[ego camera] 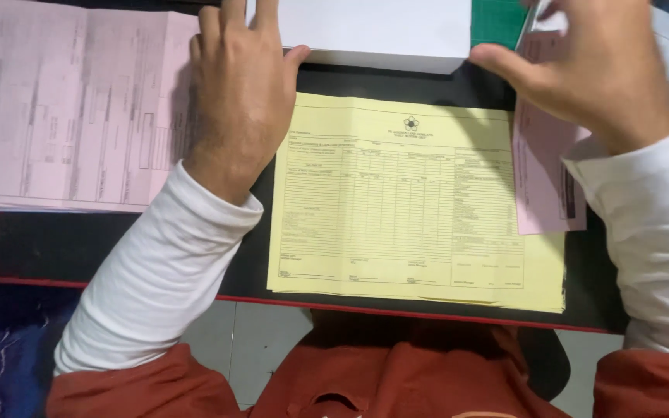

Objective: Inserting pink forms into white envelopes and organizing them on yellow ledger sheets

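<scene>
A thick white stack of blank paper sheets point(377, 35) lies at the far edge of the black table point(63, 244), its long axis running left to right across the view and its near edge facing the person. The left hand point(241, 89) lies flat and open, palm down, with the thumb touching the stack's near left corner and the fingers stretched toward the far side. The right hand point(594, 66) is also open, fingers loosely curved, its thumb meeting the stack's near right corner; the fingertips run out of the frame, so whether they press on anything cannot be told.

Just in front of the stack lies one pile of pale yellow printed forms point(416, 205), several sheets deep judging by the staggered lower edges, long axis left to right, with its heading toward the far side. One pile of pink printed forms point(71, 104) sits on the left, partly under the left hand. A second pink form point(543, 174) lies on the right, upright in the view, overlapping the yellow pile's right edge and tucked under the right wrist. Both forearms wear white sleeves point(156, 275).
</scene>
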